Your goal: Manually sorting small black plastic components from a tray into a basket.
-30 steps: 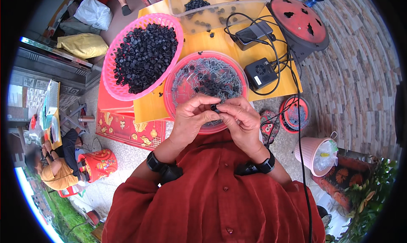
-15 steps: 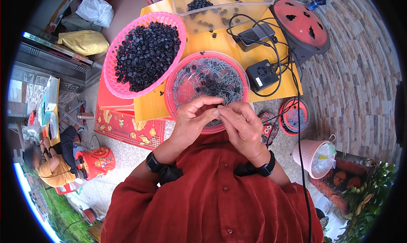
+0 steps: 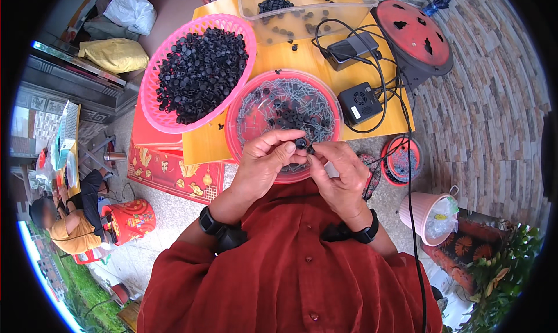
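Observation:
Over the near side of a red bowl, my left hand pinches a small round black cap between thumb and forefinger. Close beside it, my right hand has its fingertips closed on a small dark piece, too small to tell its kind. The two pieces are almost touching; whether they meet cannot be made out. Loose grey screws fill the bowl, with a cluster of black parts among them. Beyond my left hand, a pink lattice basket holds a heap of small black caps.
A clear plastic box with black caps stands at the table's far side. Two black devices with tangled cables lie at the right. A smaller red bowl and a pink bucket stand lower right. Another person sits far left.
My hands have parted slightly at the fingertips, and the right one has shifted a little right and down. The black cap in my left fingers now shows.

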`<state>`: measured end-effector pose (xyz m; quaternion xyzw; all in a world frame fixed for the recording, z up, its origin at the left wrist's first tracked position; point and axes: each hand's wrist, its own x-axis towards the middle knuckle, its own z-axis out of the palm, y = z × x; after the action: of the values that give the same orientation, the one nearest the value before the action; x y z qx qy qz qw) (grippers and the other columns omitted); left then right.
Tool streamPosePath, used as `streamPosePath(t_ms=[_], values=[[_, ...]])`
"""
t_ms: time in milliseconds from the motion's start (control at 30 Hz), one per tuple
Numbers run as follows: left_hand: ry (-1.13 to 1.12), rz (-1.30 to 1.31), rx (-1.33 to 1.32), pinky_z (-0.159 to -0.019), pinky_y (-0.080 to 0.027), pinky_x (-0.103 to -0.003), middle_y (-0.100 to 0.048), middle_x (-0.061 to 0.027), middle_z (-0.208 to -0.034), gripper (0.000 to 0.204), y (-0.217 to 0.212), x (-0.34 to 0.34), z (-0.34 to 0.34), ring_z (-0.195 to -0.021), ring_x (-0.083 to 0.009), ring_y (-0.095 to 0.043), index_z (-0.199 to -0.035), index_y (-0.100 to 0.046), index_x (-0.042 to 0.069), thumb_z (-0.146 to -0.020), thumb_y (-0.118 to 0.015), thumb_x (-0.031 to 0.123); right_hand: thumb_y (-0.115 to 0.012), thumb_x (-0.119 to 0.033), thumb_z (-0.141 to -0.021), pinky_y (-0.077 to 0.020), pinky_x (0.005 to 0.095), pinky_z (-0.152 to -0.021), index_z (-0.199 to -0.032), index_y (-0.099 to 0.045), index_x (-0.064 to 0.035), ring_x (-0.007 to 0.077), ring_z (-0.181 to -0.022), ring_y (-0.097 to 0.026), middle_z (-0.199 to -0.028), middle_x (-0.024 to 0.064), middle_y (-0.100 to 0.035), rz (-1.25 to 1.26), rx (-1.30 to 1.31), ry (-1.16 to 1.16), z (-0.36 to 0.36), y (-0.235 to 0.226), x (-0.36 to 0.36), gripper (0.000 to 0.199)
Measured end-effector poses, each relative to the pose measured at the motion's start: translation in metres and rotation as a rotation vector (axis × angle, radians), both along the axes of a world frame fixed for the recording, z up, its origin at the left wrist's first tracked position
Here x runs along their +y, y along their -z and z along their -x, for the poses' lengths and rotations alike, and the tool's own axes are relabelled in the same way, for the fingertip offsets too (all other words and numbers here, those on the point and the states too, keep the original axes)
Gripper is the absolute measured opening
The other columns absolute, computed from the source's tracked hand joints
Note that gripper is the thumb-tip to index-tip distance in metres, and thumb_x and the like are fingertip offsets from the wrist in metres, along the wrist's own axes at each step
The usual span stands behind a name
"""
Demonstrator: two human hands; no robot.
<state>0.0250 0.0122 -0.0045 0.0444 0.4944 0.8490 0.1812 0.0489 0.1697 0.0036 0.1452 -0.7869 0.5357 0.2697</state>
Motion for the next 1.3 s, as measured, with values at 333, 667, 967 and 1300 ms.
streamPosePath(t_ms=[333, 667, 967, 1300], values=[[-0.028, 0.132, 0.066, -0.077, -0.052, -0.025, -0.061, -0.0083, -0.095, 0.021, -0.003, -0.001, 0.000, -0.083, -0.0147, -0.062, -0.108, -0.058, 0.000, -0.088, -0.053, 0.003, -0.066, 0.005, -0.072, -0.0503, 0.0263, -0.051, -0.093, -0.063, -0.0009, 0.0189, -0.063, -0.062, -0.083, 0.0116, -0.062, -0.032, -0.033, -0.018, 0.000, 0.002, 0.000, 0.022], [-0.020, 0.226, 0.090, -0.074, -0.052, -0.024, -0.061, -0.0075, -0.093, 0.020, -0.005, -0.001, -0.001, -0.081, -0.0140, -0.063, -0.106, -0.060, 0.000, -0.087, -0.054, 0.002, -0.065, 0.006, -0.072, -0.0515, 0.0270, -0.055, -0.093, -0.064, -0.0003, 0.0199, -0.067, -0.063, -0.084, 0.0123, -0.062, -0.069, -0.016, -0.045, 0.002, 0.000, -0.001, 0.022], [-0.051, 0.375, 0.238, -0.071, -0.048, -0.022, -0.060, -0.0062, -0.091, 0.026, -0.001, 0.001, -0.005, -0.080, -0.0107, -0.057, -0.103, -0.063, 0.000, -0.077, -0.066, 0.000, -0.064, 0.008, -0.073, -0.0506, 0.0245, -0.061, -0.089, -0.067, -0.0023, 0.0174, -0.070, -0.062, -0.081, 0.0098, -0.060, 0.046, -0.186, -0.104, 0.003, 0.007, 0.001, 0.019], [-0.132, 0.361, 0.212, -0.070, -0.048, -0.022, -0.059, -0.0058, -0.091, 0.025, 0.004, 0.002, -0.007, -0.081, -0.0103, -0.057, -0.102, -0.063, 0.001, -0.077, -0.065, -0.002, -0.056, 0.013, -0.078, -0.0509, 0.0230, -0.070, -0.091, -0.066, -0.0008, 0.0128, -0.081, -0.058, -0.089, 0.0060, -0.057, 0.408, -0.404, -0.241, 0.002, 0.014, -0.006, 0.021]])
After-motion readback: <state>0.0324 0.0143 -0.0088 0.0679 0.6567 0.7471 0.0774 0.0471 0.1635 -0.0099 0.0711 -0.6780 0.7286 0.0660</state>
